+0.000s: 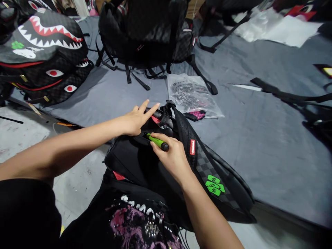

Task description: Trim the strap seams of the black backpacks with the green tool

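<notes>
A black backpack (145,162) with a grey checkered panel, a red label and green patches lies tilted across my lap and the table edge. My right hand (172,155) is closed round a green pen-like tool with a black end (158,141), its tip pointing at the backpack's upper edge. Just beside that tip, my left hand (136,120) pinches the backpack's edge between thumb and forefinger. Its other fingers are spread upward. What exactly lies in the pinch is partly hidden. Black straps and a shiny dark piece (166,121) show at the backpack's top.
A grey cloth covers the table (259,138). Beyond my hands lies a clear plastic bag (192,95) of dark pieces. Shark-mouth backpacks (49,55) stand at left, and another black backpack (150,34) at the back. Loose black straps (285,95) and white plastic (275,27) are at right.
</notes>
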Tool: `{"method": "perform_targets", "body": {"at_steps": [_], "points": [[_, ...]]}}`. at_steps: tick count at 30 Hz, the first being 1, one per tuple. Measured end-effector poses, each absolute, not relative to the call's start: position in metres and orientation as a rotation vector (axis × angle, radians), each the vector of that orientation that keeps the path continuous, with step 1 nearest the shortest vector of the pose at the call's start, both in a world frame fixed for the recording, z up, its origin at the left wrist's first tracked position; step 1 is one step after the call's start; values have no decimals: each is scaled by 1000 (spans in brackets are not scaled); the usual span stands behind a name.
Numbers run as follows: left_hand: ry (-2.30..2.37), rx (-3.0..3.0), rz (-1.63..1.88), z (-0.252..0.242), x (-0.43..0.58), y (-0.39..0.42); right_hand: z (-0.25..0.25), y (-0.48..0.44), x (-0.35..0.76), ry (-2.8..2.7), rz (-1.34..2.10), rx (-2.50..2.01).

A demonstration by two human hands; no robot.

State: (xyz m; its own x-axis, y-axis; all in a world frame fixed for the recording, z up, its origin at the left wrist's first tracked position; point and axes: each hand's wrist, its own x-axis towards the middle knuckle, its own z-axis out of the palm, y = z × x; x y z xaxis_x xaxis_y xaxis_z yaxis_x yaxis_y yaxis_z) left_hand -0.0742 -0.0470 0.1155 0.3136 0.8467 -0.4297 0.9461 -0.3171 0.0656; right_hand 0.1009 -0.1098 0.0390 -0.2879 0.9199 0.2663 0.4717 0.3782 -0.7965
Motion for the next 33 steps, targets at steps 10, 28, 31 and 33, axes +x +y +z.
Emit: {"method": "perform_targets", "body": {"at_steps": [10, 28, 31, 33], "points": [[1609, 2279, -444, 110, -74, -43, 39, -103, 95, -1973, 745, -1192], [1564, 2326, -388, 100, -78, -37, 41, -103, 95, -1990, 739, -1208], [1562, 2302, -399, 102, -79, -37, 40, -102, 94, -1985, 783, -1173], [1569, 2290, -405, 103, -78, -37, 39, -101, 93, -1992, 789, -1179]]}}
